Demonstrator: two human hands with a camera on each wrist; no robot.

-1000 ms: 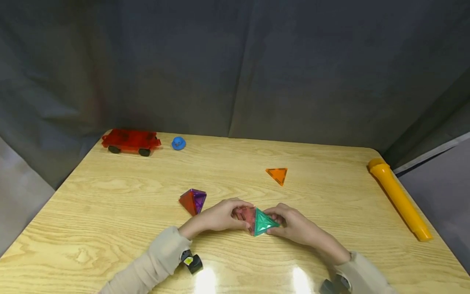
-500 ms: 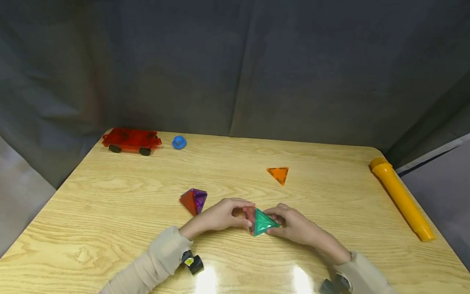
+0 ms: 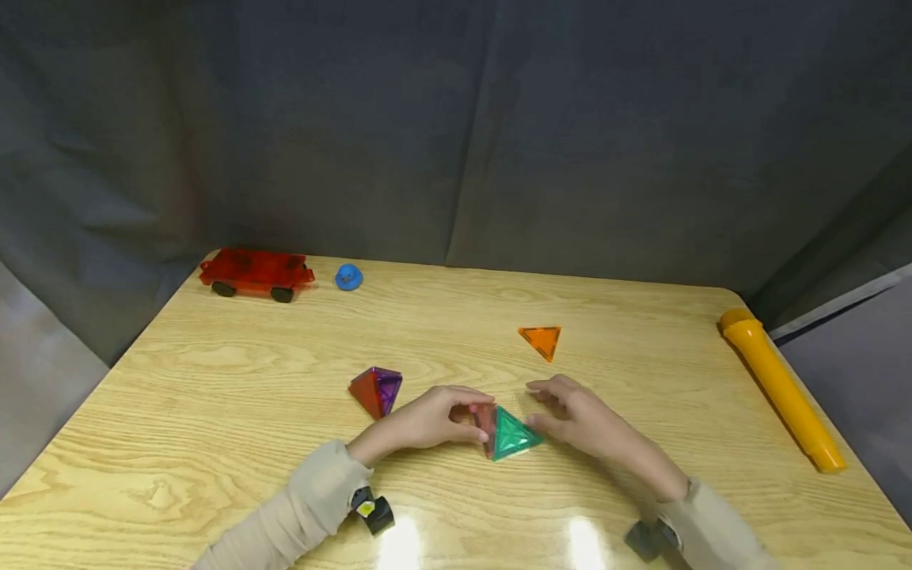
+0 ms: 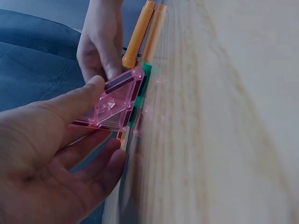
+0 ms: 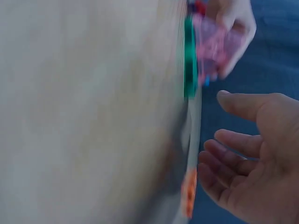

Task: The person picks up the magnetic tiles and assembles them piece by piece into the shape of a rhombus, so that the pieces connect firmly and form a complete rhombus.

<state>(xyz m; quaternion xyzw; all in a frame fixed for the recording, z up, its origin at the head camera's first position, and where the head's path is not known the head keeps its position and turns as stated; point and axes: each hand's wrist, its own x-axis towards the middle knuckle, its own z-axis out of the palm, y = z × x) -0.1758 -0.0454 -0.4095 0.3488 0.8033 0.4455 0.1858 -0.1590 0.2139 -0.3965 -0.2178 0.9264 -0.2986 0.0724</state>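
Note:
My left hand [image 3: 435, 419] pinches a see-through pink triangular magnetic tile [image 4: 117, 100] between thumb and fingers, holding it up from the table. A green triangular magnetic tile [image 3: 514, 437] lies flat against the tabletop, its left edge along the base of the pink one. Just right of the green tile's tip, my right hand [image 3: 587, 416] hovers with loosely bent fingers and nothing in its grasp. The right wrist view shows a gap between those fingers [image 5: 233, 140] and the green tile.
An orange triangle tile [image 3: 543, 341] lies beyond the hands. Left of my left hand sits a red and purple tile pyramid [image 3: 375, 391]. A red wheeled toy [image 3: 256, 271] and blue toy duck [image 3: 348, 277] stand far left; a yellow tube [image 3: 780, 388] lies along the right edge.
My right hand has let go of the green tile and drawn back to the right, its fingers spreading. The green tile now lies flatter. My left hand keeps its place on the pink tile.

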